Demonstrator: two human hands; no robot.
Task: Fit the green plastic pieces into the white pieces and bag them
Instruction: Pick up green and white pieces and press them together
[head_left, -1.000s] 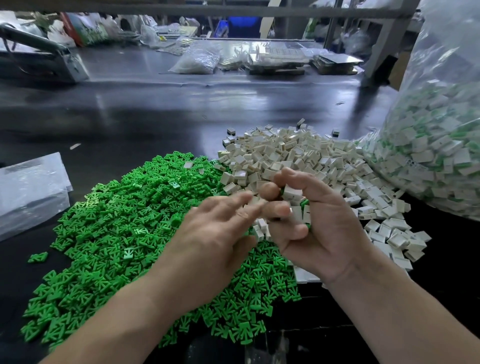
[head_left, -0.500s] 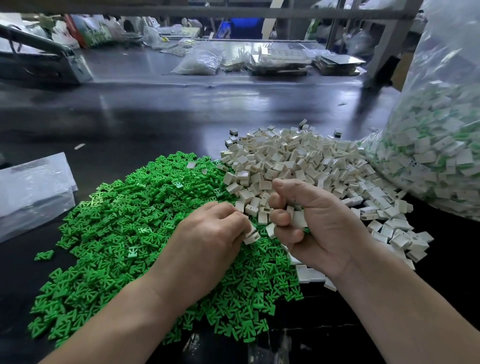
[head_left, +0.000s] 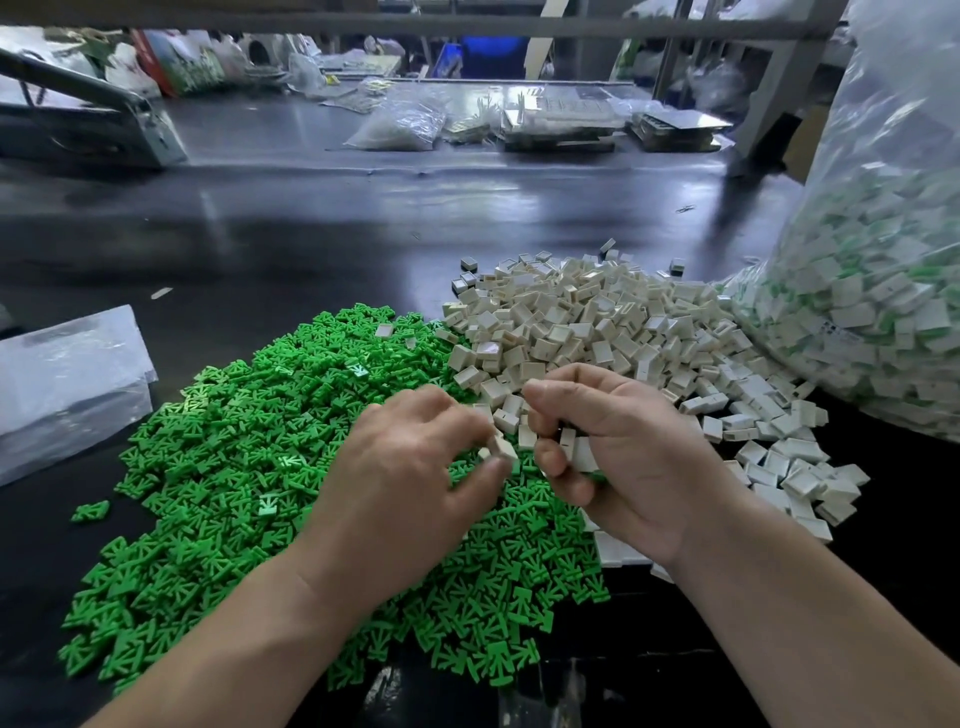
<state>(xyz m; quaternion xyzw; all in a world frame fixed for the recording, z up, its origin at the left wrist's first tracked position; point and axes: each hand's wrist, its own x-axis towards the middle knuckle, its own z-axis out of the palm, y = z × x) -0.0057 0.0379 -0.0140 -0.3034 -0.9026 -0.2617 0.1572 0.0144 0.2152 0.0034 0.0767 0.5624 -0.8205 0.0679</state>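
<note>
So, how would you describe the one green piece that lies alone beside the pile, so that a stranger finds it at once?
Start at the big heap of green pieces on the dark table. Go to its left edge, below the flat clear plastic bags, and find the single green piece. It alone lies off the heap on bare table, while the rest are piled together.

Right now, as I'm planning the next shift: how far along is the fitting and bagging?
Done: the clear bag holds many white pieces showing green. In hand: the left hand pinches a white piece, the right hand grips a handful more. Left: the large green pile and white pile lie loose.
</note>
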